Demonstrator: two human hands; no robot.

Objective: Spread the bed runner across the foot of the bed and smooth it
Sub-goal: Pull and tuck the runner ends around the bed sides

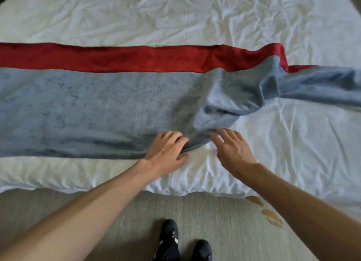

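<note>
The bed runner (88, 108) is blue-grey with a red band along its far side. It lies flat across the white bed (175, 20) from the left to the middle. Its right part is bunched and folded over (230, 100), then trails off narrow to the right edge. My left hand (168, 149) pinches the runner's near edge, fingers on top and thumb below. My right hand (232, 149) lies just right of it, with straight fingers touching the underside of the folded part.
The wrinkled white duvet (283, 143) lies bare to the right of my hands. The bed's near edge (175, 192) runs across below my wrists. Under it are grey carpet (214, 221) and my black shoes (168, 239).
</note>
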